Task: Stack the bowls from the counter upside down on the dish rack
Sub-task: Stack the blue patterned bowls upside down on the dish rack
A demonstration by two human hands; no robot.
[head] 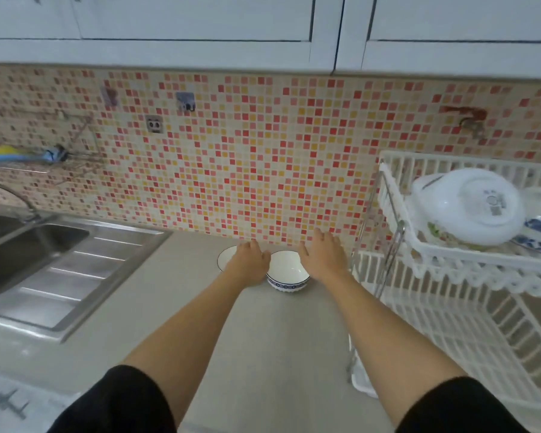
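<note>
Head view: both arms reach forward to two bowls standing upright, side by side and touching or nearly so, on the counter point(263, 339) at the foot of the tiled wall, lower centre of the frame. The left hand point(247, 260) lies over the left bowl point(225, 259) and hides most of it; its fingers point(253, 245) are loosely spread, and I cannot tell whether they touch the rim. The right hand point(322, 256) hovers flat at the right edge of the right bowl point(287, 273), fingers apart and closed on nothing. The spread palms look set to take one bowl each. The rack point(397, 195) stands at the right of the frame; its upper tier already carries a white bowl point(469, 207) upside down, likely so that water drains. Both counter bowls have yet to be turned over and carried there.
</note>
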